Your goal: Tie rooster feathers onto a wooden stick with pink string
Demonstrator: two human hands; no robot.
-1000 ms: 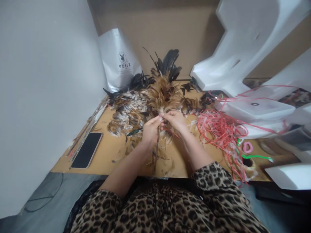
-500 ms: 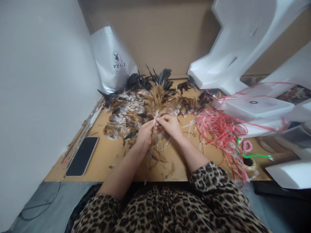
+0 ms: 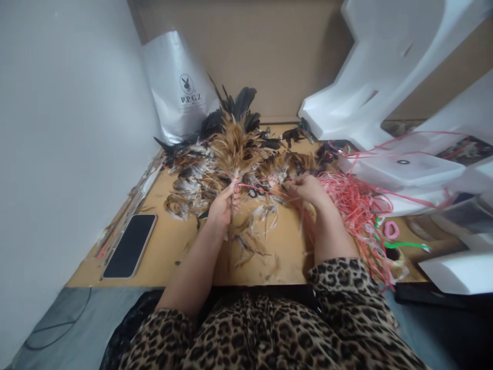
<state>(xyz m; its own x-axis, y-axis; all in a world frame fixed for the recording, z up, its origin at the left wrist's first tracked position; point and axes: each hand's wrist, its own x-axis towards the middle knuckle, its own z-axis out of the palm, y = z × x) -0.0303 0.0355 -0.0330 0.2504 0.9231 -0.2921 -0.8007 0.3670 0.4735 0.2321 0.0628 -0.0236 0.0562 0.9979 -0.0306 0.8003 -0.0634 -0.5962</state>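
My left hand (image 3: 223,206) is closed around the base of a feather duster (image 3: 233,146), whose thin stick (image 3: 230,246) hangs down below the fingers. Brown feathers fan out above the hand, with long black ones at the tip. A strand of red plastic string (image 3: 248,185) runs from the base of the feathers to the right. My right hand (image 3: 306,189) pinches the string's other end, well apart from the left. Black-handled scissors (image 3: 257,191) lie between the hands, partly behind the string.
Loose feathers (image 3: 185,190) spread across the wooden table (image 3: 169,262). A tangle of red string (image 3: 346,200) lies at right beside white foam pieces (image 3: 416,169). A phone (image 3: 131,246) is at left, and a silver bag (image 3: 181,92) stands behind.
My right hand has moved right, away from the left, drawing out red string. The left hand and duster have shifted slightly left. The scissors have come into sight.
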